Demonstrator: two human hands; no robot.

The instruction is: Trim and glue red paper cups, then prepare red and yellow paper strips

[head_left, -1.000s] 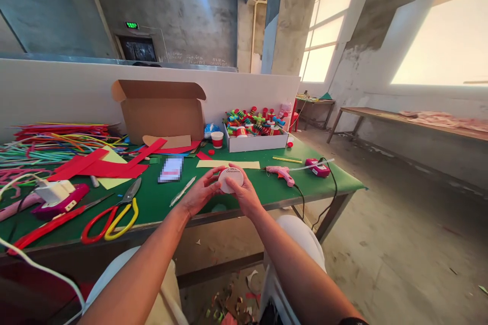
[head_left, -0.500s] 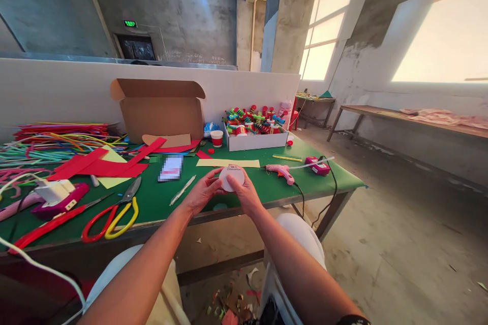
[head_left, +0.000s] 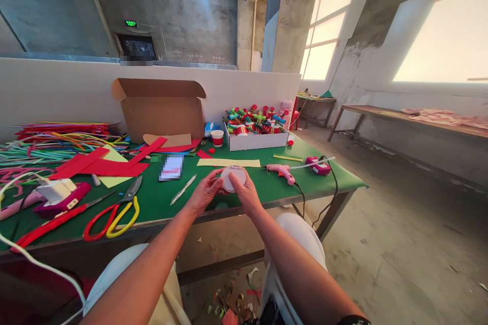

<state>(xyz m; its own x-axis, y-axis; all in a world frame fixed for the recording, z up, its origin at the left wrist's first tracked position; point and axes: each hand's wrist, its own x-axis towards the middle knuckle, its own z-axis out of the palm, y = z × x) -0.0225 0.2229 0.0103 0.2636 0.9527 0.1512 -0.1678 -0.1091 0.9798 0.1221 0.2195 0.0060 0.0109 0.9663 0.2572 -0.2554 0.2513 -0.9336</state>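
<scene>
A round white spool (head_left: 234, 177) with small printed lettering is held upright just above the front edge of the green table (head_left: 160, 200). My left hand (head_left: 204, 193) grips its left side with curled fingers. My right hand (head_left: 246, 194) closes on its right side, thumb on the face. A yellow paper strip (head_left: 229, 163) lies on the table just behind the spool.
Red and yellow scissors (head_left: 114, 210) and a pen (head_left: 183, 190) lie to the left. A pink glue gun (head_left: 281, 172) lies to the right. An open cardboard box (head_left: 160, 109), a white box of colourful pieces (head_left: 255, 129), red paper strips (head_left: 95, 165) and pipe cleaners (head_left: 49, 142) sit behind.
Both hands have kept hold of the spool, shifting it slightly up and turning it a little. Nothing else on the table has moved.
</scene>
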